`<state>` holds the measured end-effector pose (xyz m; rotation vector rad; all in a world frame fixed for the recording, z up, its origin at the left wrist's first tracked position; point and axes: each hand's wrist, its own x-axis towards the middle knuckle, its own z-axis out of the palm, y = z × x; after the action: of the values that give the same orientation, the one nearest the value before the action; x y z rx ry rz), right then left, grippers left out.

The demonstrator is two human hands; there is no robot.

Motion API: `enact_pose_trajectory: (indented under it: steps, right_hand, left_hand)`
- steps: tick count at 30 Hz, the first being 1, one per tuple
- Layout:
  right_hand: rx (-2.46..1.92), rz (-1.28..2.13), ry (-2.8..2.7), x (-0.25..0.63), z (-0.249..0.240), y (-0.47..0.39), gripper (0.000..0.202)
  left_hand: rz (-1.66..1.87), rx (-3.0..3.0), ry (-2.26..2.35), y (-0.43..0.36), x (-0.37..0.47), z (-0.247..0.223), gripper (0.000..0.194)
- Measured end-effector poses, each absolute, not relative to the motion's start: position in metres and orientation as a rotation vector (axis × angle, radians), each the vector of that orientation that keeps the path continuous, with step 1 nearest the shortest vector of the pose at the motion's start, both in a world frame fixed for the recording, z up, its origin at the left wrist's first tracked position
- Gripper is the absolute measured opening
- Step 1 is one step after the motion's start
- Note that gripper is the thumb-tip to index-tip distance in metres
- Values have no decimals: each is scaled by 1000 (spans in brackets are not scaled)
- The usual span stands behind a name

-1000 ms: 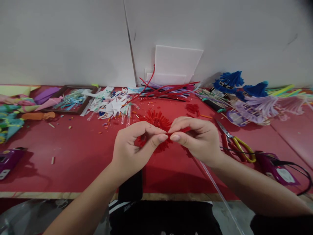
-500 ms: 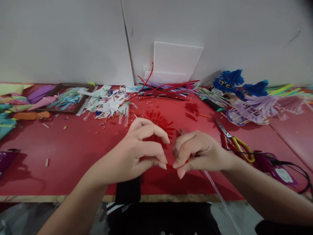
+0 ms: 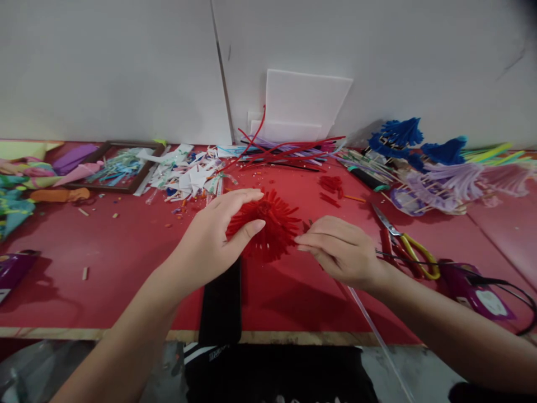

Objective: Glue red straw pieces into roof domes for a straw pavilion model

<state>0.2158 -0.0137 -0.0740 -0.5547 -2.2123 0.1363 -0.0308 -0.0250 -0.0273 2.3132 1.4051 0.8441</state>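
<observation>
A round, spiky red flower-like piece, apparently of fuzzy pipe cleaner lengths, rests on the red table in front of me. My left hand curves over its left side, thumb and fingers apart. At its right edge is my right hand, fingers pinched together with the tips close to the red spikes. Whatever those fingers hold is hidden. A dark pointed tip shows just beyond the right knuckles. From under that hand a clear rod slants down past the table edge.
Scissors with yellow handles and a purple device with black cable lie right. A black phone-like slab is near the front edge. Pipe cleaners, paper scraps, a frame and blue tufts line the back.
My hands have parted from their close meeting before the red piece. The left moved up and left onto it; the right shifted slightly up, its fingertips now at the red piece's edge.
</observation>
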Motion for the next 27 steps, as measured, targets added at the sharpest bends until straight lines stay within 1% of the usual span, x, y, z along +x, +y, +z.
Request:
enact_pose_trajectory:
  steps: [7,15,22,27]
  right_hand:
    - [-597,68,-2229,210,-74,-13,9]
    - [-514,-168,-2267,206,-70,-12,9]
    - [-521,-20,-2154,205,-85,-16,6]
    - [-565,-18,-2154,206,-94,-17,13]
  left_hand:
    - [774,2333,1412,-23,-22,-28,38]
    - [787,2376,1423,-23,-18,-32,36]
    - [807,2404,1506,-27,-9,-38,31]
    - [801,2437,1516,-29,-6,-40,32]
